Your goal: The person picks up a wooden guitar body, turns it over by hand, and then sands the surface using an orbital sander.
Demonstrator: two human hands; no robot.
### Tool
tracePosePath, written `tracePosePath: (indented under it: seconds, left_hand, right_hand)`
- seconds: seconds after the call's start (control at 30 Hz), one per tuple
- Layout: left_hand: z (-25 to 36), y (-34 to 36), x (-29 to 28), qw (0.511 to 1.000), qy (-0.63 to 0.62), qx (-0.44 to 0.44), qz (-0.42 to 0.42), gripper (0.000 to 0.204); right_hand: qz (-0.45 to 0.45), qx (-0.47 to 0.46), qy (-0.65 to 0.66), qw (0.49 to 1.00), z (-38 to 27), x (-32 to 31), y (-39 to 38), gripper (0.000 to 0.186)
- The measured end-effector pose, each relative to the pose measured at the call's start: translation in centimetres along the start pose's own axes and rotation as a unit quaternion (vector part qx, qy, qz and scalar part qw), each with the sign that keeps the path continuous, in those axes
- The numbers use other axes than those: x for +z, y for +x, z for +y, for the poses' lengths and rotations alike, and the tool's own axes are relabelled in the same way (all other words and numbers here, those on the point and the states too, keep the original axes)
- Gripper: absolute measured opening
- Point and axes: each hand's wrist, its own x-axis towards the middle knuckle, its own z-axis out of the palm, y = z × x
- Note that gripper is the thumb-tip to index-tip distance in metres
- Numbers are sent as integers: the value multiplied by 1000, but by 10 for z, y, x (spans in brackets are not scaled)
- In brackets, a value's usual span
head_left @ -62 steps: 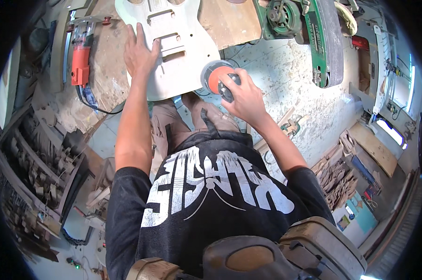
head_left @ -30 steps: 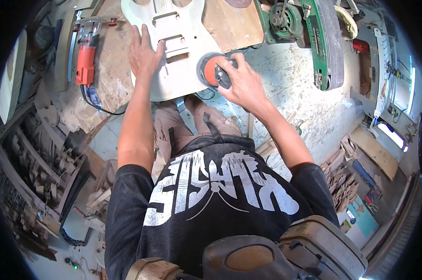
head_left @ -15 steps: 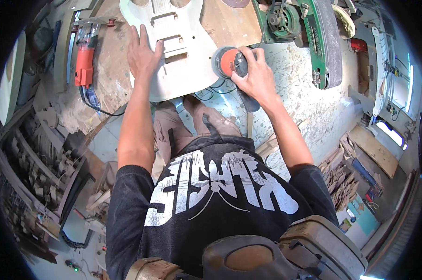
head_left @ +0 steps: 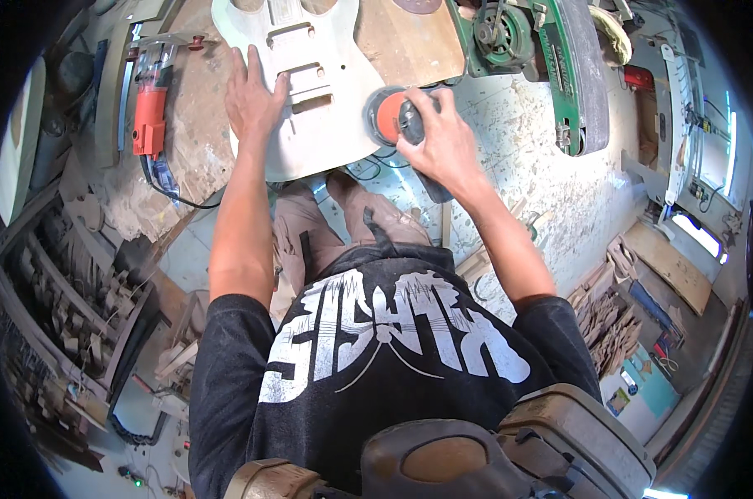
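A pale, unfinished electric guitar body (head_left: 331, 141) with several routed slots lies at the front of the wooden workbench (head_left: 195, 125). My left hand (head_left: 253, 98) rests flat on its left side, fingers stretched out and thumb beside a slot. My right hand (head_left: 445, 141) is wrapped round an orange and black orbital sander (head_left: 389, 116). The sander's round pad overlaps the body's right edge. Its underside is hidden, and a black dust bag or canister (head_left: 433, 188) hangs under my wrist.
A red router (head_left: 149, 123) with a clear base lies on the bench to the left, its cord trailing over the edge. At the upper right stands a green belt sander (head_left: 551, 83). Wood offcuts (head_left: 614, 328) are stacked to the lower right, shelves of curved wood pieces (head_left: 73, 299) at left.
My right hand has moved the sander a little to the left, farther onto the guitar body. The left hand stays in the same place.
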Motion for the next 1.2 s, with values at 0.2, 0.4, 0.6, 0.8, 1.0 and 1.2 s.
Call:
tracePosePath:
  seconds: [0.2, 0.4, 0.6, 0.8, 1.0, 1.2]
  left_hand:
    - [3, 0, -3, 1000, -7, -9, -8, 85]
    - [3, 1, -2, 1000, -5, -9, 2, 84]
    - [2, 0, -3, 1000, 6, 4, 11, 84]
    - [1, 1, -1, 1000, 0, -3, 2, 84]
    - [-2, 0, 0, 1000, -1, -1, 6, 86]
    - [2, 1, -3, 1000, -2, -8, -2, 85]
  right_hand:
    - [24, 31, -23, 999, 14, -3, 14, 66]
    - [21, 15, -18, 1000, 6, -4, 38, 66]
    - [-5, -45, -31, 999, -8, -3, 55, 65]
    - [16, -21, -29, 999, 4, -6, 89, 71]
    - [7, -77, -34, 996, -15, -1, 101, 69]
    - [33, -79, -14, 996, 4, -1, 119, 70]
